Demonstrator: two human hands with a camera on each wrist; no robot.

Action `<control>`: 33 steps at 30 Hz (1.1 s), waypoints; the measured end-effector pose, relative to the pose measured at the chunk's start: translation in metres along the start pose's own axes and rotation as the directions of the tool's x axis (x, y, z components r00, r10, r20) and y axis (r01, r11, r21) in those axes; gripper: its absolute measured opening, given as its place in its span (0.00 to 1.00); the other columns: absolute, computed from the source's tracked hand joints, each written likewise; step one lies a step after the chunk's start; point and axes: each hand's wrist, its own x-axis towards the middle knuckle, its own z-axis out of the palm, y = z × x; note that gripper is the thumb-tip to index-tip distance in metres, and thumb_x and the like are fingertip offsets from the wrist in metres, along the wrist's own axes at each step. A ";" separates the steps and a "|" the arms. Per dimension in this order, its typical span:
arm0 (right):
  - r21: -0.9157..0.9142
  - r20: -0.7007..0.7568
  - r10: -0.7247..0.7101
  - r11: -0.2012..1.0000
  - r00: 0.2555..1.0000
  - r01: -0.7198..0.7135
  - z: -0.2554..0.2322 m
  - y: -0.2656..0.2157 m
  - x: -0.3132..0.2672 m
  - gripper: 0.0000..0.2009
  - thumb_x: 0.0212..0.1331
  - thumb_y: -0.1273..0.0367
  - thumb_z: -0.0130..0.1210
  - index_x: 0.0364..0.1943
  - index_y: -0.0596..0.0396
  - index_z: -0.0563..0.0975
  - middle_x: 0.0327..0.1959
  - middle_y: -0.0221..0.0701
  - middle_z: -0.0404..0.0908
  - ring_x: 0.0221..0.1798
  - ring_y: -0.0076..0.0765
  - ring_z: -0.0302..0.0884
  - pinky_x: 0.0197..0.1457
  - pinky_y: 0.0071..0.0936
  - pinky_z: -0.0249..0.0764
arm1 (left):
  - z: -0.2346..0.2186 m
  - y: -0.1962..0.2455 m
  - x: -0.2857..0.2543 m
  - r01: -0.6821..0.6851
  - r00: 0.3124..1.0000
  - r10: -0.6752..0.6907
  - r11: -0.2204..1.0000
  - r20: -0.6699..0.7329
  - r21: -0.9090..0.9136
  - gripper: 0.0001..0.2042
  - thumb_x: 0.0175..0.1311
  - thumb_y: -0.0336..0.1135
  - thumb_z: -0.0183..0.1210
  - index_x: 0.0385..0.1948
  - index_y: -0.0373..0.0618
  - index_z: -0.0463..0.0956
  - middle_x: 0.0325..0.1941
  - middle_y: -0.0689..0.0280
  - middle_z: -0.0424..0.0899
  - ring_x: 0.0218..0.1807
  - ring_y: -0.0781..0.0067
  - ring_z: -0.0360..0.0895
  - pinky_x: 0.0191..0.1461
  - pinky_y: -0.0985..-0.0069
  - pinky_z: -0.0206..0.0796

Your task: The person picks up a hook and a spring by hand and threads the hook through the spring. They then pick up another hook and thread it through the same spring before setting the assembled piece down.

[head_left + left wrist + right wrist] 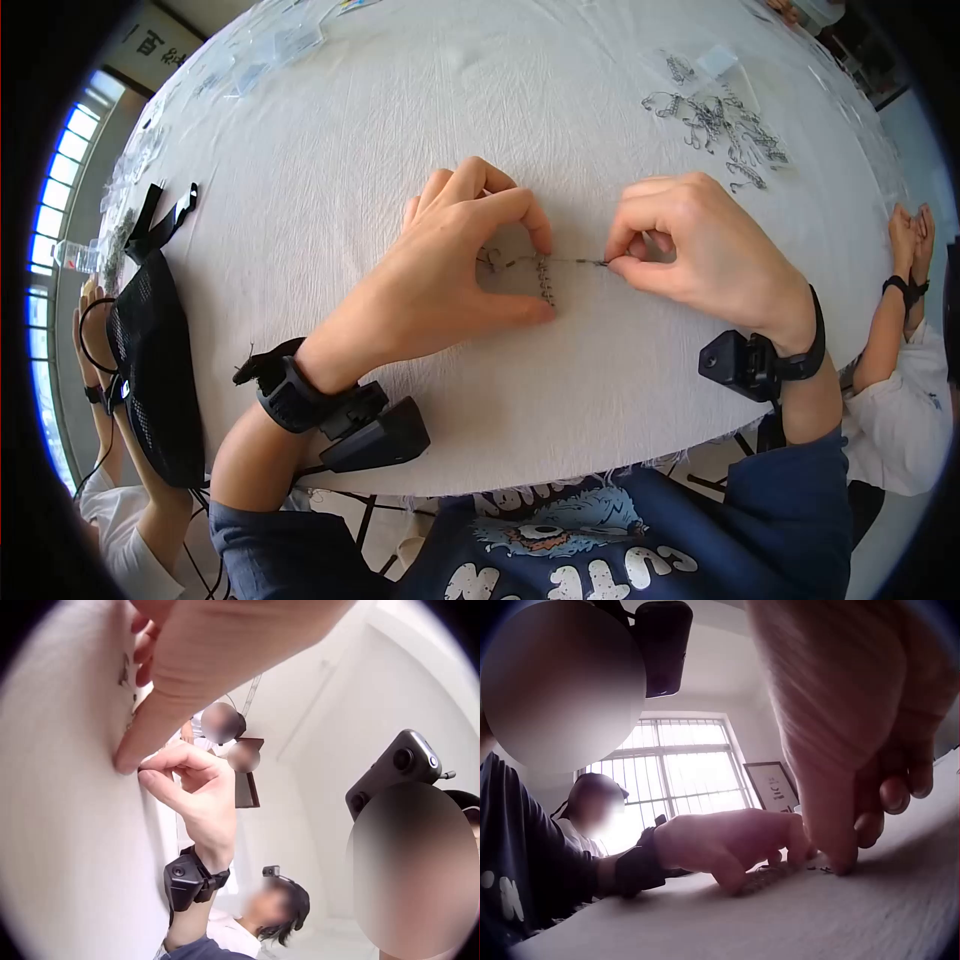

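Observation:
In the head view, the left hand [440, 260] rests on the white cloth, its thumb and index finger spread apart around a short row of small dark coiled pieces [544, 280]. Small dark hooks [488, 260] lie under its palm. A thin line [570, 261] runs from there across the row to the right hand [705, 245], whose thumb and index finger pinch its dark end. The left wrist view shows the right hand [199, 791] with thumb and index tips together, beside the left hand [202, 660]. The right wrist view has the left hand [731, 844] low on the cloth beyond the right hand [840, 735].
A pile of dark hooks and links [715, 120] lies at the back right near a clear plastic box [717, 60]. Clear boxes [295, 42] stand at the back left. A black mesh bag [155, 365] lies along the left edge. Other people's arms [900, 290] are at both sides.

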 end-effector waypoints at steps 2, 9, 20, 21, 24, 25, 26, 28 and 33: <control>-0.006 -0.043 -0.024 1.000 0.999 0.024 0.003 0.000 -0.001 0.03 0.44 0.77 0.58 0.25 0.61 0.77 0.22 0.33 0.75 0.26 0.29 0.74 0.30 0.25 0.70 | 0.000 0.000 0.000 -0.002 1.000 0.002 1.000 0.001 -0.003 0.18 0.41 0.35 0.69 0.36 0.50 0.76 0.46 0.65 0.64 0.52 0.65 0.62 0.54 0.72 0.61; -0.089 -0.102 -0.038 0.996 0.994 0.029 0.009 -0.002 -0.002 0.03 0.41 0.75 0.55 0.20 0.61 0.76 0.23 0.41 0.77 0.29 0.47 0.76 0.34 0.37 0.72 | -0.002 0.004 0.001 0.027 0.999 -0.026 1.000 0.024 -0.016 0.18 0.40 0.34 0.70 0.36 0.50 0.76 0.46 0.65 0.64 0.52 0.65 0.62 0.55 0.71 0.61; 0.010 -0.007 0.047 0.999 0.999 -0.047 0.003 0.001 -0.001 0.03 0.45 0.76 0.57 0.24 0.63 0.78 0.21 0.35 0.76 0.25 0.33 0.73 0.30 0.27 0.70 | -0.010 0.007 0.001 0.027 0.998 -0.025 0.999 0.053 -0.042 0.19 0.41 0.34 0.69 0.39 0.48 0.76 0.46 0.68 0.68 0.50 0.70 0.65 0.56 0.73 0.59; 0.008 -0.011 0.039 0.999 0.999 -0.039 0.004 0.002 -0.001 0.03 0.45 0.76 0.57 0.24 0.63 0.78 0.21 0.35 0.76 0.25 0.33 0.73 0.30 0.27 0.70 | -0.012 0.007 0.002 0.021 0.999 -0.019 0.999 0.051 -0.042 0.18 0.42 0.34 0.69 0.39 0.47 0.76 0.45 0.68 0.69 0.50 0.70 0.66 0.55 0.73 0.59; 0.008 -0.024 0.027 1.000 0.999 -0.027 0.006 0.004 -0.001 0.03 0.45 0.76 0.57 0.24 0.63 0.78 0.22 0.36 0.76 0.25 0.33 0.74 0.30 0.28 0.70 | -0.014 0.006 0.006 0.001 0.999 0.001 0.999 0.042 -0.047 0.16 0.45 0.33 0.67 0.39 0.47 0.77 0.41 0.69 0.71 0.47 0.71 0.67 0.52 0.73 0.60; 0.010 -0.028 0.031 0.999 0.999 -0.031 0.007 0.003 -0.001 0.03 0.44 0.76 0.57 0.23 0.63 0.77 0.22 0.36 0.76 0.25 0.33 0.74 0.30 0.28 0.70 | -0.014 0.007 0.008 -0.006 0.999 0.008 0.999 0.035 -0.050 0.15 0.46 0.33 0.67 0.39 0.46 0.77 0.40 0.69 0.72 0.45 0.71 0.68 0.51 0.73 0.61; 0.013 -0.032 0.036 0.999 0.999 -0.036 0.008 0.002 -0.002 0.03 0.44 0.76 0.57 0.23 0.63 0.77 0.22 0.36 0.77 0.25 0.34 0.74 0.30 0.28 0.70 | -0.014 0.008 0.009 -0.014 0.999 0.015 0.998 0.030 -0.054 0.14 0.47 0.32 0.66 0.38 0.46 0.77 0.39 0.68 0.73 0.44 0.71 0.69 0.50 0.73 0.61; -0.003 -0.050 0.024 1.000 0.998 -0.024 0.009 0.001 -0.002 0.03 0.42 0.76 0.57 0.22 0.62 0.77 0.22 0.36 0.76 0.25 0.35 0.74 0.29 0.29 0.70 | -0.012 0.011 0.012 0.004 0.998 0.000 0.999 0.061 -0.053 0.13 0.48 0.33 0.65 0.38 0.45 0.77 0.38 0.67 0.73 0.42 0.70 0.70 0.49 0.74 0.62; -0.060 -0.103 -0.030 0.998 0.994 0.023 0.011 0.000 -0.003 0.03 0.41 0.76 0.57 0.20 0.63 0.75 0.21 0.39 0.76 0.26 0.42 0.75 0.31 0.33 0.71 | -0.004 0.014 0.015 -0.035 0.998 0.035 0.999 0.058 -0.006 0.11 0.49 0.32 0.65 0.35 0.43 0.78 0.37 0.65 0.73 0.41 0.68 0.71 0.48 0.74 0.65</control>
